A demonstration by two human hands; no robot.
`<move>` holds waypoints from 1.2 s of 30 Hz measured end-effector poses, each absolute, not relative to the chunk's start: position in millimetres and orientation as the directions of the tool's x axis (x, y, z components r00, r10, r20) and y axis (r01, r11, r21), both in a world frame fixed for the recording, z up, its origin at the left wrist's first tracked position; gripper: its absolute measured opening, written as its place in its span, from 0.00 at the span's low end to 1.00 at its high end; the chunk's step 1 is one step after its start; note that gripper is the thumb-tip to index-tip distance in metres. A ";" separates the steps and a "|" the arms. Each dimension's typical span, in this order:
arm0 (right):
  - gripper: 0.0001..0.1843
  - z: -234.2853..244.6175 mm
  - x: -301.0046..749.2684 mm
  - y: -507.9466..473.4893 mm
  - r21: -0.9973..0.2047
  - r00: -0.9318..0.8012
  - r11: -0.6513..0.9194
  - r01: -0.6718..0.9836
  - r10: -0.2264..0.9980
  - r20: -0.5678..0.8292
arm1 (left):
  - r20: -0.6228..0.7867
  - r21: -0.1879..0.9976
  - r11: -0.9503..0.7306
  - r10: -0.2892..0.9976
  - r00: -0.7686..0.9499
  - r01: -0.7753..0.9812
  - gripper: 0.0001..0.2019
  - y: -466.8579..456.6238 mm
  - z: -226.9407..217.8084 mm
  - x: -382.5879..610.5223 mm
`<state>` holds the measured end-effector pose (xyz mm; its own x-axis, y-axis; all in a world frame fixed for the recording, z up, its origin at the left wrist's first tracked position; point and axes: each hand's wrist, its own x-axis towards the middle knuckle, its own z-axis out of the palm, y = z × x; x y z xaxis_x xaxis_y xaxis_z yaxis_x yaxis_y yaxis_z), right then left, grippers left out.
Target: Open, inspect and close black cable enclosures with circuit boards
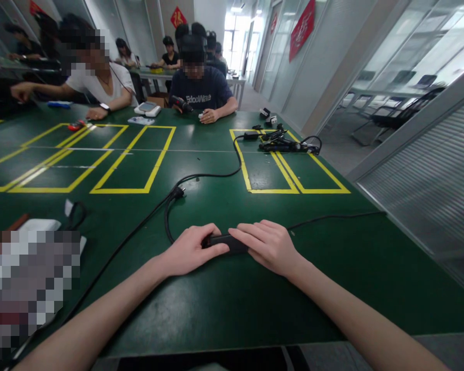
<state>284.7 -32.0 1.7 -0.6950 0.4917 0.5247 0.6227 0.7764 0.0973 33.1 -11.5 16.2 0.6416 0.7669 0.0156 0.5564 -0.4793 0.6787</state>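
Observation:
Between my two hands lies a black power adapter (237, 245), low over or on the green table near its front edge. My left hand (191, 251) is closed around the adapter's left end, its thumb along the near side. My right hand (268, 245) wraps the right end, fingers over the top. A black cord (167, 221) loops up from the left hand towards a plug (179, 192). To the right, a thin black cable (336, 216) runs out from behind my right hand to the table's edge. The adapter's ends are hidden under my fingers.
Yellow tape rectangles (150, 178) mark the green table (216, 319). A long black cable (127, 245) crosses the left side towards black equipment (280, 144) at the far right. A partly blurred stack (27, 288) stands at left. Two people sit opposite, one holding a power drill (181, 104).

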 end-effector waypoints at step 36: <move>0.22 -0.4 282.1 -33.9 -0.031 -0.728 0.809 0.587 0.543 0.418 | 0.196 0.461 -0.689 0.694 0.693 0.560 0.16 -13.2 12.0 28.4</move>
